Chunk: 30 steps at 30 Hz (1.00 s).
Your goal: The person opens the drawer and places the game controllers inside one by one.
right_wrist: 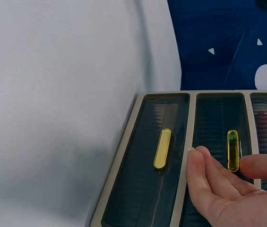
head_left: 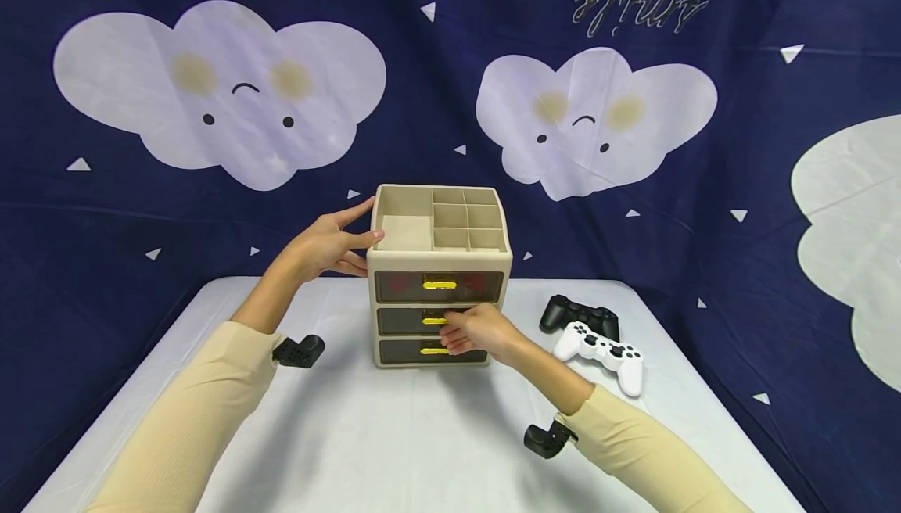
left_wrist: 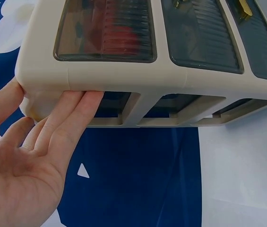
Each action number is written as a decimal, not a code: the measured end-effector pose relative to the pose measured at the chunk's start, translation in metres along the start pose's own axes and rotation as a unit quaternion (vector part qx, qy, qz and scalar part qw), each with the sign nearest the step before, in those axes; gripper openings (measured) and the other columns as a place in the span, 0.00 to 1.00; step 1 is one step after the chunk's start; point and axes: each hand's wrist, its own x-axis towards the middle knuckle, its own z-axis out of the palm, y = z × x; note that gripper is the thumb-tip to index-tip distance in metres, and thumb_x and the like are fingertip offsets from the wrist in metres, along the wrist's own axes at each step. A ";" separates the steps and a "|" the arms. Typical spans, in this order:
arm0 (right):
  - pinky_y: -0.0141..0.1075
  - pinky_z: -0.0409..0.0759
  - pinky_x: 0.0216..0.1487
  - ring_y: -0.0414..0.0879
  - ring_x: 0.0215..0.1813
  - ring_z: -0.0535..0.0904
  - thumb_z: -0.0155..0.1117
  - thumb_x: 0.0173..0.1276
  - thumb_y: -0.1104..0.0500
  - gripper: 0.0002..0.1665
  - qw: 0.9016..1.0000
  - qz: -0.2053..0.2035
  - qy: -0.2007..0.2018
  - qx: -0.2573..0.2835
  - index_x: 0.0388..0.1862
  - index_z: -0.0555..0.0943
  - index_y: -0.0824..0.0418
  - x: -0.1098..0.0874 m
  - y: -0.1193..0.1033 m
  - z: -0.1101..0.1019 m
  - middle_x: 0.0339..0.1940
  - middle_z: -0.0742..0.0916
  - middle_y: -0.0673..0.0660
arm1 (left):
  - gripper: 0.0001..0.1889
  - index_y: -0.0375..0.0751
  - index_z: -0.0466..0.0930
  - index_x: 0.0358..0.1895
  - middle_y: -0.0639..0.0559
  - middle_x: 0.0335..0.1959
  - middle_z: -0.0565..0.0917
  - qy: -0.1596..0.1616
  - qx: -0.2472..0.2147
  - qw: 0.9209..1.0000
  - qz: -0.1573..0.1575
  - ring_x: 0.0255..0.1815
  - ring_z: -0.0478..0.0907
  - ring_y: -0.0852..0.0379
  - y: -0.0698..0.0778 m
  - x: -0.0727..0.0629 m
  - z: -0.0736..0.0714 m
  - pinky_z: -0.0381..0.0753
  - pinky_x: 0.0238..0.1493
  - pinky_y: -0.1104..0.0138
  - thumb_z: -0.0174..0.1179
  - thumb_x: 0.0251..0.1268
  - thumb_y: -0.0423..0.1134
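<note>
A beige desktop drawer organizer (head_left: pixel 439 260) stands on the white table, its three dark see-through drawers flush with the front. My left hand (head_left: pixel 327 245) rests against its left side at the top, thumb over the rim; in the left wrist view, nearly straight fingers (left_wrist: pixel 79 111) touch the side frame. My right hand (head_left: pixel 481 331) is at the middle drawer. In the right wrist view, thumb and fingers lie on either side of the middle yellow handle (right_wrist: pixel 233 150), the thumb close to it and a gap on the finger side. Red shapes show dimly behind the top drawer (head_left: pixel 475 286).
To the organizer's right lie a black game controller (head_left: pixel 573 313) and a white game controller (head_left: pixel 598 350), partly overlapping. The organizer's top has one large compartment and several small ones (head_left: pixel 468 216). A navy cloth (head_left: pixel 436 130) with clouds hangs behind the table (head_left: pixel 394 435).
</note>
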 end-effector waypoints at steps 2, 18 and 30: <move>0.41 0.90 0.42 0.48 0.35 0.88 0.56 0.78 0.60 0.21 1.000 0.000 0.002 0.002 0.46 0.82 0.81 0.001 0.000 0.000 0.36 0.90 0.65 | 0.43 0.69 0.42 0.82 0.28 0.65 0.76 0.000 0.000 1.000 0.000 0.48 0.88 0.39 0.000 0.000 0.000 0.86 0.55 0.49 0.61 0.75 0.47; 0.40 0.90 0.41 0.45 0.32 0.87 0.56 0.77 0.63 0.19 1.000 -0.009 0.005 0.015 0.45 0.83 0.82 0.000 0.001 0.002 0.32 0.90 0.62 | 0.42 0.68 0.42 0.83 0.29 0.71 0.71 0.005 0.008 1.000 -0.004 0.46 0.89 0.41 -0.002 0.004 0.001 0.88 0.52 0.52 0.59 0.77 0.46; 0.41 0.90 0.41 0.52 0.36 0.90 0.59 0.76 0.63 0.18 1.000 -0.014 0.000 -0.011 0.44 0.84 0.81 -0.010 0.001 -0.001 0.38 0.90 0.70 | 0.42 0.69 0.43 0.83 0.30 0.70 0.72 0.012 0.014 1.000 -0.003 0.45 0.89 0.41 -0.002 0.003 0.001 0.87 0.53 0.50 0.59 0.76 0.46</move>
